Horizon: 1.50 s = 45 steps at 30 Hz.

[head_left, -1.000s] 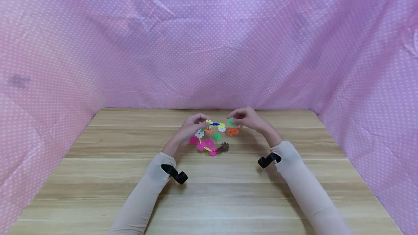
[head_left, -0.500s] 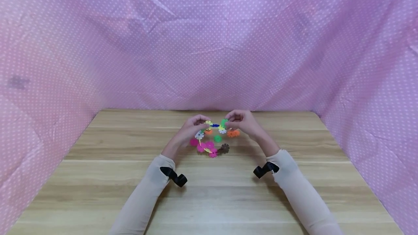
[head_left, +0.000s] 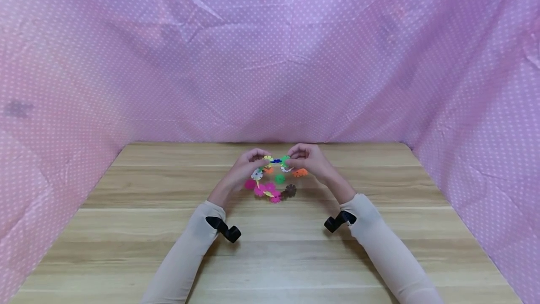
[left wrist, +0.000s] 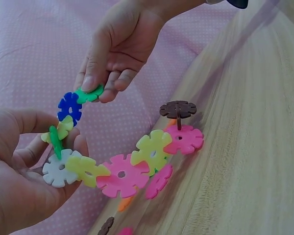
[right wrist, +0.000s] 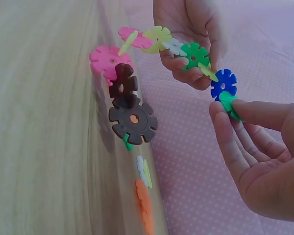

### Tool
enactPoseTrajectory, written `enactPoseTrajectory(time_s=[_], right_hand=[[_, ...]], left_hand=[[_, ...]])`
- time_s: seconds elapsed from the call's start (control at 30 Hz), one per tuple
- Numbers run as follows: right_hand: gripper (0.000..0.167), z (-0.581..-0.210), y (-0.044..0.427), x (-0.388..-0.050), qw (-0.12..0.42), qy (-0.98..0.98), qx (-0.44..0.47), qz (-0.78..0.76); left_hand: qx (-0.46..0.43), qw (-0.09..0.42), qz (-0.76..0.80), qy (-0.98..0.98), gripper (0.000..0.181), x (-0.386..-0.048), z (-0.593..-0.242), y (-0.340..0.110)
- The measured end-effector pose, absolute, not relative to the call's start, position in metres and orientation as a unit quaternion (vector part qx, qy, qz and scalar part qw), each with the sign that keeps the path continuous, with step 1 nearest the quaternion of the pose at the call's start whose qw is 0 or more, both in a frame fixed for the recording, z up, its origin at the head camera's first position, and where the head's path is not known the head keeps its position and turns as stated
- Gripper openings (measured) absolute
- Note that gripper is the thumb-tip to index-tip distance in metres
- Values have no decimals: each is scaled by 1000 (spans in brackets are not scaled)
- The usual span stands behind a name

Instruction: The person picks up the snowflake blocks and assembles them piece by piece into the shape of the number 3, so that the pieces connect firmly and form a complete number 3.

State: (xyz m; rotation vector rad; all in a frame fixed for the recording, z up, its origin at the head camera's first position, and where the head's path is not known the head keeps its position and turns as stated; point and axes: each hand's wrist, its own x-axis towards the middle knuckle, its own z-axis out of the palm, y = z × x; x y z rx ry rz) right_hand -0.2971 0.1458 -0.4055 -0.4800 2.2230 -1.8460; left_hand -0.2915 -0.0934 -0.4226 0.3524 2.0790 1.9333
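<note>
A chain of notched plastic discs hangs between the hands, with a blue disc (left wrist: 69, 107), a white disc (left wrist: 61, 168), yellow discs, a pink disc (left wrist: 121, 175) and dark brown discs (right wrist: 133, 119) at its far end. The left hand (head_left: 245, 168) pinches the chain near the yellow disc (left wrist: 63, 128) and the green disc beside it. Between thumb and fingertips, the right hand (head_left: 313, 161) pinches a light green disc (right wrist: 230, 105), which touches the edge of the blue disc. Fingers partly cover where these discs meet.
Loose discs lie on the wooden table (head_left: 270, 257) beneath and beside the chain: orange ones (head_left: 300, 172), a green one (head_left: 280, 179), a pink one (head_left: 250, 184) and a white one. Pink dotted cloth (head_left: 270, 60) stands behind the table and at both sides.
The right hand has moved left with the light green disc, from a gap beside the chain to contact with the blue disc. The left hand has stayed nearly still, holding the chain.
</note>
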Motion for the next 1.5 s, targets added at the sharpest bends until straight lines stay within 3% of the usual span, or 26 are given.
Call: enactPoseTrajectory(time_s=[0.37,0.73,0.97,1.5], right_hand=[[20,-408,140,-292,99,752,-162,-631],[20,-407,144,-294,84,746,-177,-637],[20,-403,143,-293,70,746,-170,-640],[19,-401,141,-290,51,737,-173,-651]], left_hand=[[129,169,673,708,35,-287,-423,-90],[81,131,685,712,43,-286,-426,-91],[58,128,696,704,34,-285,-424,-89],[62,130,708,691,37,-285,-417,-87]])
